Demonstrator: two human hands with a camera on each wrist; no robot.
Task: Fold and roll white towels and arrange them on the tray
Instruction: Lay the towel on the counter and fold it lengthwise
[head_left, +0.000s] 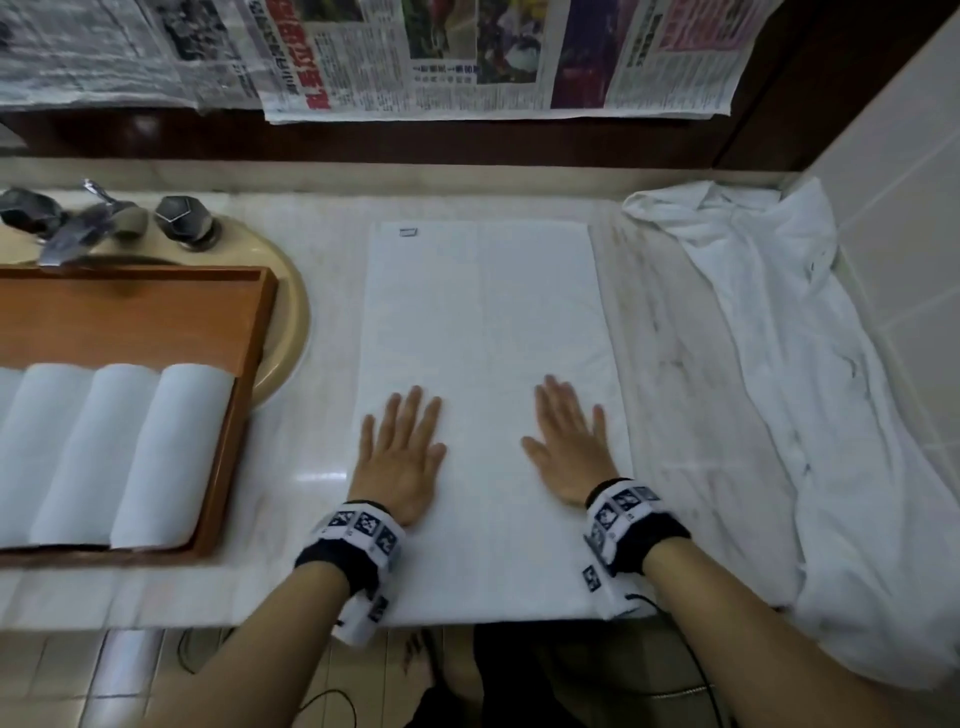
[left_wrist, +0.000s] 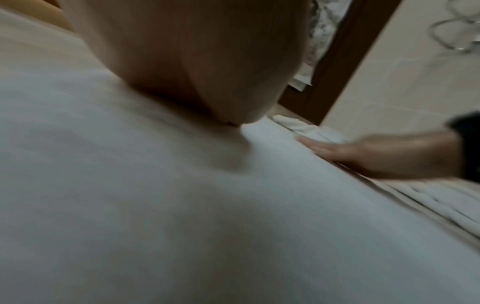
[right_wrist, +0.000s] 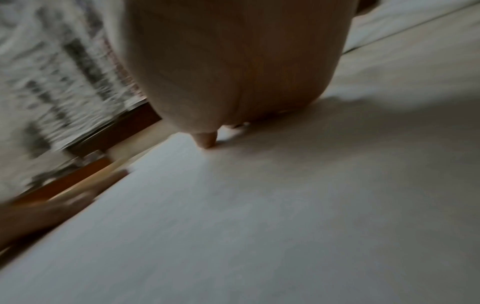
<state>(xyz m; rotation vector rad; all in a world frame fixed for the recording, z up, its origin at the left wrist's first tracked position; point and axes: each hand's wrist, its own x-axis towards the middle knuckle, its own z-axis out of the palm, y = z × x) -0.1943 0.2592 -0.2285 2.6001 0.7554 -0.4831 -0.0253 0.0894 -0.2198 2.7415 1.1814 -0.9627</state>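
Marble counter (head_left: 311, 415), flat folded towel (head_left: 483, 322), wooden tray (head_left: 244, 384), crumpled white cloth (head_left: 810, 395)

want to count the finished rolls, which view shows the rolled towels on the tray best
The head view. The rolled towels lie side by side in the wooden tray, three whole and a fourth cut off at the frame's left edge. The left wrist view shows none of them. The right wrist view catches only a blurred strip of the tray's wood, no rolls.

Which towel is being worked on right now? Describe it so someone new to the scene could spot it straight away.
On the marble counter, between the wooden tray on the left and a crumpled white heap on the right, lies the folded towel. It alone is flat and rectangular, with the left hand and right hand pressed flat on it.
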